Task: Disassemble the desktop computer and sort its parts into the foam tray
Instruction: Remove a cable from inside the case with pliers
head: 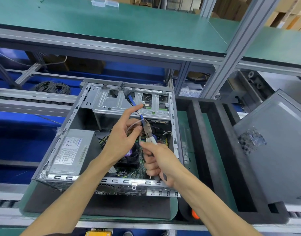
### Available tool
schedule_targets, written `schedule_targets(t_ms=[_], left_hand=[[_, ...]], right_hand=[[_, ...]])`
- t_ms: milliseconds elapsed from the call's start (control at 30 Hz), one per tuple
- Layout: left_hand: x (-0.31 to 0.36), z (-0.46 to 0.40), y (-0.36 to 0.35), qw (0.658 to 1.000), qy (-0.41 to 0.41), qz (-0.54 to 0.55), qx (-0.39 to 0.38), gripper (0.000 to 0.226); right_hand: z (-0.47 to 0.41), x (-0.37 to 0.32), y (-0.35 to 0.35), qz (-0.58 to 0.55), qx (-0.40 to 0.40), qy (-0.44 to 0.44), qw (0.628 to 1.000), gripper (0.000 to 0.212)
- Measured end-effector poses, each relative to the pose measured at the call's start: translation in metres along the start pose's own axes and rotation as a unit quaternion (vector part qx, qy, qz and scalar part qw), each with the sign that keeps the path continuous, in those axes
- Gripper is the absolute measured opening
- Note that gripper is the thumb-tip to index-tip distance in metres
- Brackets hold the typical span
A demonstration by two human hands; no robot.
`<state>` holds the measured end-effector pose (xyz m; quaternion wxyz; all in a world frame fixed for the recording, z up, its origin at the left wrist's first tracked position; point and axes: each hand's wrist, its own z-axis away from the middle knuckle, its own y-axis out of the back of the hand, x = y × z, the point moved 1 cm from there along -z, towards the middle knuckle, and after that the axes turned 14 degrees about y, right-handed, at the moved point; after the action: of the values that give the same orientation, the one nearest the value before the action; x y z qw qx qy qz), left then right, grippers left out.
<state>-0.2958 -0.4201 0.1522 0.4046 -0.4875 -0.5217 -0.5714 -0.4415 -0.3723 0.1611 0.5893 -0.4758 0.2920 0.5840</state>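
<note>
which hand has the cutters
The right hand grips the cutters; the left hand only pinches the blue cable.

Hidden under the left hand (122, 140) and right hand (160, 163): much of the motherboard (129, 172) and fan. Cut off at 3 o'clock: the grey side panel (272, 150). Too blurred to read: the power supply (73, 149) label.
</note>
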Motion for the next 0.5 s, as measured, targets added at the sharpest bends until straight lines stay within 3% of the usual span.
schedule_targets(t_ms=[167, 300, 433, 500], left_hand=[[-0.002, 0.003, 0.001, 0.996, -0.028, -0.074, 0.037, 0.066], [-0.003, 0.003, 0.004, 0.994, -0.042, -0.088, 0.055, 0.066], [-0.004, 0.004, 0.009, 0.996, -0.024, -0.084, 0.033, 0.064], [-0.003, 0.004, 0.005, 0.995, -0.025, -0.093, 0.021, 0.063]], right_hand=[[0.000, -0.002, 0.004, 0.190, 0.016, 0.040, 0.981, 0.034], [-0.001, -0.006, 0.005, 0.311, 0.022, 0.076, 0.947, 0.037], [0.002, -0.013, 0.007, 0.416, 0.021, 0.103, 0.903, 0.038], [0.009, -0.020, 0.013, 0.487, 0.046, 0.128, 0.863, 0.034]])
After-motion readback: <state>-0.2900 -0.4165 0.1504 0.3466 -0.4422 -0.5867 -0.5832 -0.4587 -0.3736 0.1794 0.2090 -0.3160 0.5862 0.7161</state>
